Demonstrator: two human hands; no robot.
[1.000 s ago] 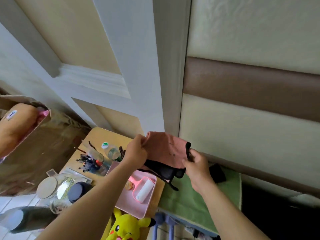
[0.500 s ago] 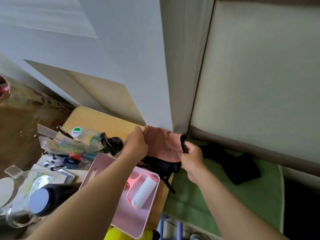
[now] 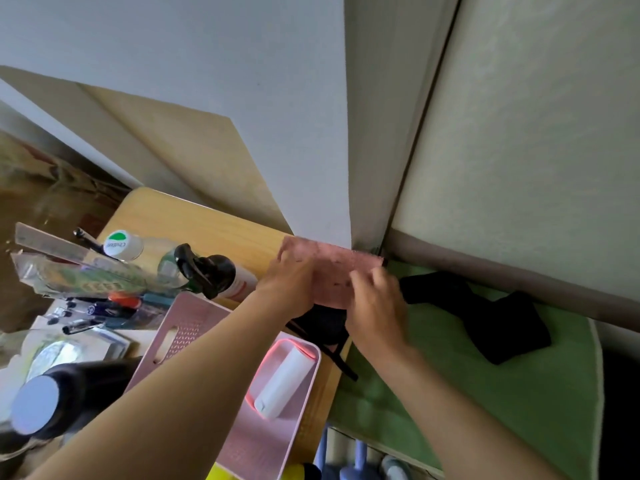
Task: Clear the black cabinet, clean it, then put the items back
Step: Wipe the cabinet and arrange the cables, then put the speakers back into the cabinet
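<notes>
- Since half a second back, both hands and the pink rectangular cloth (image 3: 332,268) have dropped lower, to the wall corner where table meets mat. The right hand (image 3: 377,306) has slid from the cloth's right edge onto its lower front.
- Black cabinet: not identifiable. A dark strip at the far right edge is too cut off to call.
- Green padded mat (image 3: 485,393): right of the table, along the wall base. A crumpled black fabric piece (image 3: 485,317) lies on it against the wall.
- Light wooden tabletop (image 3: 207,226): left of the mat, crowded with pens, packets and bottles.
- Pale pink perforated plastic tray (image 3: 194,327): at the near table edge, a white lint roller (image 3: 284,382) lying in it.
- Clear spray bottle with black trigger (image 3: 204,271): on its side, just beside the left hand (image 3: 294,282).
- Pink cloth: held stretched between the hands above the table's right edge. It looks thin, limp and speckled dark; a black strapped item (image 3: 322,323) hangs beneath.
- Left hand: fingers curled, gripping the cloth's left part.
- Right hand: motion-blurred with bent fingers against the cloth; cannot tell if it pinches.
- Step, judged: readying the cloth for the cleaning stage. The next move likely needs the cloth freed from the black item, then carried to the cabinet.
</notes>
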